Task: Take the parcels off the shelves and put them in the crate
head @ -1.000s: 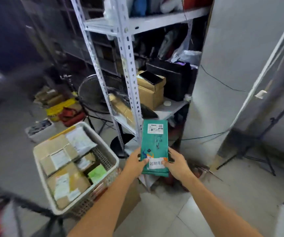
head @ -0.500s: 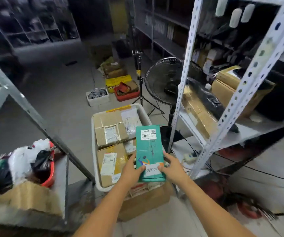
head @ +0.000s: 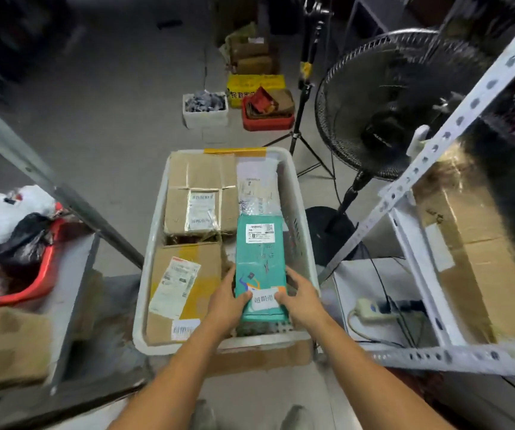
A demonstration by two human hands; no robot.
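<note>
Grey concrete floor [head: 110, 119], white slotted shelving [head: 445, 135] right, black pedestal fan [head: 383, 119] beside it.

a crate [head: 153, 249] is set on a carton [head: 259, 355] straight ahead, between a left rack [head: 17, 156] and a right rack [head: 454, 131]. inside it, a far box [head: 200, 181] is laid behind a near box [head: 188, 274] along the left side, and a flat packet [head: 256, 184] is placed at the far right. the parcel [head: 260, 259] is held over the crate's near right part, gripped at its near end by the left hand [head: 228, 301] and the right hand [head: 302, 301]. a fan [head: 383, 119] is stood right of the crate, with a tripod [head: 304, 97] just to its left. a tub [head: 205, 111] and a tray [head: 267, 114] are set side by side on the floor behind the crate. a large box [head: 479, 259] is kept on the right rack, with a power strip [head: 371, 310] to its left.
</note>
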